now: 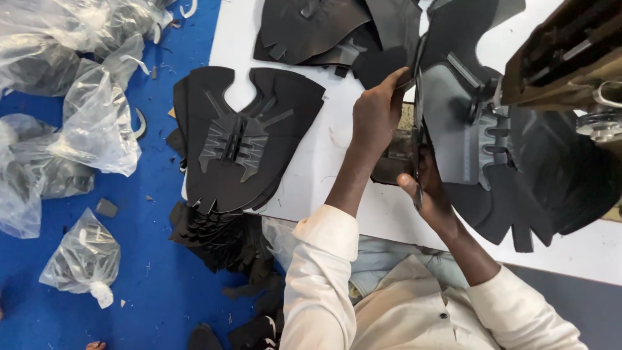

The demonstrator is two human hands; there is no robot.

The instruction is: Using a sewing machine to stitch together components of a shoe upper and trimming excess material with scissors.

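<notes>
The black shoe-upper pieces (249,139) look like matt, smooth synthetic sheet, lying on a smooth white counter (311,162). Clear bags (97,123) on the blue floor (155,272) are thin, glossy, crinkled plastic. The cream sleeves (317,272) are soft woven cloth.

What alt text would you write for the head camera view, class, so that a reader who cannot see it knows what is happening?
Seen from above, a person's left hand and right hand hold a black shoe upper piece upright at a white table. A stack of black uppers lies to the left, above clear plastic bags on a blue floor.
</notes>
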